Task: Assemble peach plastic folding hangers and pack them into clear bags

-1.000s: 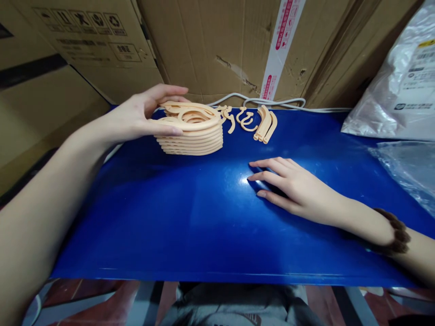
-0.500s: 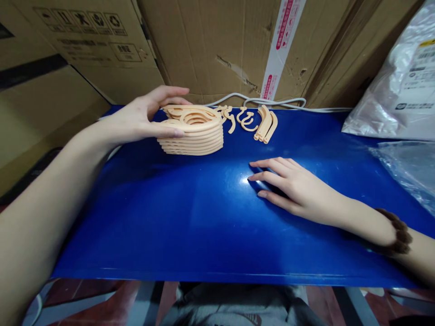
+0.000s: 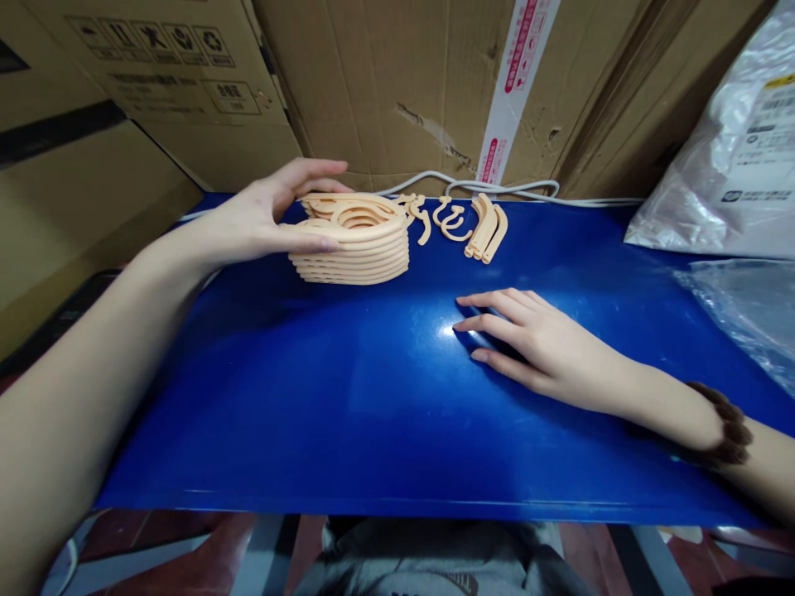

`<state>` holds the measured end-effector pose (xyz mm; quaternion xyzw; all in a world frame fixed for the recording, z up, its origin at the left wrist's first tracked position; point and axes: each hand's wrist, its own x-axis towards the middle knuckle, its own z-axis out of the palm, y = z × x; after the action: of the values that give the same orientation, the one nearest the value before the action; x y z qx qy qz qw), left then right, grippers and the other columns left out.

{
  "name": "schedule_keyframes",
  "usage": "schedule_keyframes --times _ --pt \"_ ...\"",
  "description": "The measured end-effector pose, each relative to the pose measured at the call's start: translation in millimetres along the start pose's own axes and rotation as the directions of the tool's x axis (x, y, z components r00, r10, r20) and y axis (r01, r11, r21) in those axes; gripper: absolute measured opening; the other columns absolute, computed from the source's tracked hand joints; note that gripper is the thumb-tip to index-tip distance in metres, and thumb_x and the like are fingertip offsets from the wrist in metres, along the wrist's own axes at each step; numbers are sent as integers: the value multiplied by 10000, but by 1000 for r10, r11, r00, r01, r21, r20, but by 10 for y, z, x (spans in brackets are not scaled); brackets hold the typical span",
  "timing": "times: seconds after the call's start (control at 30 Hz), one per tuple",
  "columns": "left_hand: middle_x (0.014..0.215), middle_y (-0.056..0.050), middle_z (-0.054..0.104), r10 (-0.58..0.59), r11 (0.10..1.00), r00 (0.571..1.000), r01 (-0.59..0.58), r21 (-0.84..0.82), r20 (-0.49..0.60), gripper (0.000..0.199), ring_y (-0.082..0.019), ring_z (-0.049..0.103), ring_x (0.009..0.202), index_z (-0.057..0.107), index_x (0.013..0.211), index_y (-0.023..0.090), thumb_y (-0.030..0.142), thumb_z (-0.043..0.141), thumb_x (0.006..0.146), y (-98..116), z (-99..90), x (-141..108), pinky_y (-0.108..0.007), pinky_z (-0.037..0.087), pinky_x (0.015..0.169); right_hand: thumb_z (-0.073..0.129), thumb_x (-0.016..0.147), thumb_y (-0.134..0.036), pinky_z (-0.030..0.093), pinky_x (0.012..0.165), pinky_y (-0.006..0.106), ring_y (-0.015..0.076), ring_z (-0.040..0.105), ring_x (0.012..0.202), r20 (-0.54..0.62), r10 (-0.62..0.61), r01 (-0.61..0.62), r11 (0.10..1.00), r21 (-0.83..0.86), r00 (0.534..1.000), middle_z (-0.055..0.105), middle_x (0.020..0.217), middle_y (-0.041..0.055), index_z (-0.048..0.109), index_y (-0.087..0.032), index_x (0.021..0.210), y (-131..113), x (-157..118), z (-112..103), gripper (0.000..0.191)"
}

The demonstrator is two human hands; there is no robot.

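Observation:
My left hand (image 3: 273, 217) reaches to the back left of the blue table. Its thumb lies along the near side of a stack of beige plastic hanger parts (image 3: 360, 263), and its fingers pass over the far side. The stack is several curved pieces high and rests upright on the table. My right hand (image 3: 518, 335) lies flat on the table with its fingers spread and holds nothing. Nearest to it, at the back, are loose beige hooks (image 3: 456, 228) and a few curved beige arm pieces (image 3: 485, 230).
Cardboard boxes (image 3: 385, 74) line the back and left of the blue table (image 3: 310, 414). A white cable (image 3: 428, 174) runs along the back edge. At the right lie a white plastic parcel bag (image 3: 714, 182) and clear plastic film (image 3: 751, 306).
Almost nothing differs. The view shifts very slightly, while both hands and the stack keep their places.

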<state>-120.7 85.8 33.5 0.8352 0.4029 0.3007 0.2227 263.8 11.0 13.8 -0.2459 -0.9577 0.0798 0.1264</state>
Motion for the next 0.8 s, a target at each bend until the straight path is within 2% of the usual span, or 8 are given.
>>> schedule_keyframes --times 0.8 --pt "1446 -136 586 -23 999 1000 23 34 -5 878 -267 587 1273 370 1554 200 435 789 818 41 8 -10 -525 448 1145 492 1055 -331 470 1010 491 301 569 1250 10 1 -1 1000 -14 1000 584 1401 161 641 -182 1295 5 -9 1 319"
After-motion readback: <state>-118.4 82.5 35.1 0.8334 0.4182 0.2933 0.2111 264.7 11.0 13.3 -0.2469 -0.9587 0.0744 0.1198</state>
